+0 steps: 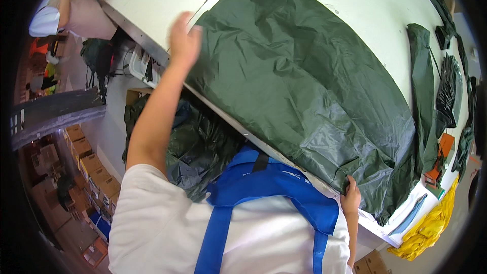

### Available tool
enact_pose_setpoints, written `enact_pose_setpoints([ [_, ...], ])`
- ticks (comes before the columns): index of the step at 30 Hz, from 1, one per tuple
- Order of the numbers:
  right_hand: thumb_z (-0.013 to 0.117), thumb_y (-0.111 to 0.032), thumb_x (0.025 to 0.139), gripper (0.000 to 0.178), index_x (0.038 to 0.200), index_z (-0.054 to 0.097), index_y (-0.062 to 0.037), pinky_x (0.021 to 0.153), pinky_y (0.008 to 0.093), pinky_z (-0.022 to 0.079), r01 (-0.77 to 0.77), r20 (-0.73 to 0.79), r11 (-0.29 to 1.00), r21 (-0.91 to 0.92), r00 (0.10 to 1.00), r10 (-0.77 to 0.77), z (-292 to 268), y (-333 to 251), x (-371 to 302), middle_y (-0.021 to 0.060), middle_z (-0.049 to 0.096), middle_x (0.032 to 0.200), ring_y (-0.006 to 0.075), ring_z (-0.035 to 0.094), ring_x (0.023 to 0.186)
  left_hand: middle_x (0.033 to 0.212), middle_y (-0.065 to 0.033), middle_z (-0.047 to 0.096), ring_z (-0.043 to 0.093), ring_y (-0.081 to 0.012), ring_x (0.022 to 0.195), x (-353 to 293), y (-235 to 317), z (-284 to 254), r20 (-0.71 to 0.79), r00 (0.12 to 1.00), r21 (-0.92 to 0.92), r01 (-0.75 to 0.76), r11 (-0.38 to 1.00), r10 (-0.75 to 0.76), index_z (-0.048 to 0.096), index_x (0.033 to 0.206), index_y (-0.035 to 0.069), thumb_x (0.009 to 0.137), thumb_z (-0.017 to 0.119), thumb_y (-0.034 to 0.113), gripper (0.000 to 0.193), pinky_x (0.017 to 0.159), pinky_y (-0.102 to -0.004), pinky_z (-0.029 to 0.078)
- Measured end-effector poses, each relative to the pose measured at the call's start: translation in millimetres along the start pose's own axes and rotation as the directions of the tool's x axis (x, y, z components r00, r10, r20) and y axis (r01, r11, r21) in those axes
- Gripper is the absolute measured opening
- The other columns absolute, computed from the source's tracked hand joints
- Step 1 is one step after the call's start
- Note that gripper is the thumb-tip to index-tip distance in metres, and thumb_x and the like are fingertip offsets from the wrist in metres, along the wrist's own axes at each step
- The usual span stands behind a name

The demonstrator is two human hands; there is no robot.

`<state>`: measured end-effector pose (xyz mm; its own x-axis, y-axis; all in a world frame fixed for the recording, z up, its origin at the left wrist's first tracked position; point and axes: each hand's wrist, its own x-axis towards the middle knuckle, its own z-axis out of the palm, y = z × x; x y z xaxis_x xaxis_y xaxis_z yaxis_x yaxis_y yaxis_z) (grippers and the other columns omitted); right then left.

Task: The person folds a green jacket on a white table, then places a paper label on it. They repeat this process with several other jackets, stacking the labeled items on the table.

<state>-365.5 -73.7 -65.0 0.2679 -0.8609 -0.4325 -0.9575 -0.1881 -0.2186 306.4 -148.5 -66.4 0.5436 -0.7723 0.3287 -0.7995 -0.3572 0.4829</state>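
A large dark green sheet of thin, shiny, creased fabric [284, 81] lies spread over the white table [375, 5], reaching its near edge. My left hand [184, 43] is raised beside the sheet's left end, slightly blurred, with thumb and fingers apart and nothing in them. At the near right corner, my right hand [351, 196] has its fingers closed on the fabric's edge, by a small folded part of it. The fingertips of that hand are partly hidden.
More dark green fabric [203, 142] sits heaped under the table edge. On the right are a folded green strip [422, 91], an orange tool [435, 172] and yellow fabric [431, 228]. Another person [81, 12] stands at the far left. Cardboard boxes [94, 165] line the floor lower left.
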Motion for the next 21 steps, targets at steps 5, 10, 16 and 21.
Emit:
enact_pose_setpoints([
  [5,0.059,0.005,0.066,0.064,0.125,0.047,-0.0149,0.071,0.044,0.048,-0.015,0.15,0.998,0.054,0.989,0.006,-9,-2,1,0.0141,0.06,0.081,0.0353,0.059,0.079,0.153,-0.0057,0.02,0.017,-0.0357,0.14,-8,14,74,0.516,0.846,0.397,-0.373,0.839,0.132,0.035,0.14,0.035,0.088,0.047,0.054,0.056,0.11,-0.0605,0.012],
  [10,0.072,-0.013,0.071,0.059,0.125,0.048,-0.0126,0.072,0.0396,0.049,-0.059,0.399,0.949,0.31,0.914,-0.074,-62,-52,15,0.0139,0.062,0.088,0.0342,0.059,0.081,0.151,-0.012,0.026,0.025,-0.0381,0.137,12,59,88,0.37,0.928,0.384,-0.2,0.902,0.048,0.034,0.142,0.019,0.089,0.05,0.043,0.061,0.108,-0.0584,0.019],
  [16,0.069,-0.018,0.078,0.048,0.121,0.053,-0.0066,0.093,0.0435,0.039,-0.066,-0.586,0.997,-0.046,0.81,0.026,-113,82,94,0.014,0.056,0.115,0.0347,0.049,0.111,0.151,-0.0078,0.025,0.021,-0.0353,0.139,-49,201,156,0.597,0.559,0.008,-0.722,0.692,0.576,0.043,0.138,0.025,0.09,0.052,0.035,0.05,0.112,-0.053,0.014],
  [21,0.068,-0.02,0.078,0.043,0.116,0.052,-0.0049,0.091,0.0451,0.041,-0.125,-0.705,0.988,-0.09,0.709,0.026,-148,172,155,0.0148,0.055,0.108,0.0349,0.051,0.103,0.134,-0.0123,0.044,0.043,-0.0341,0.121,-31,282,177,0.455,0.619,-0.207,-0.625,0.752,0.64,0.05,0.13,0.016,0.08,0.066,0.012,0.053,0.101,-0.0436,0.036],
])
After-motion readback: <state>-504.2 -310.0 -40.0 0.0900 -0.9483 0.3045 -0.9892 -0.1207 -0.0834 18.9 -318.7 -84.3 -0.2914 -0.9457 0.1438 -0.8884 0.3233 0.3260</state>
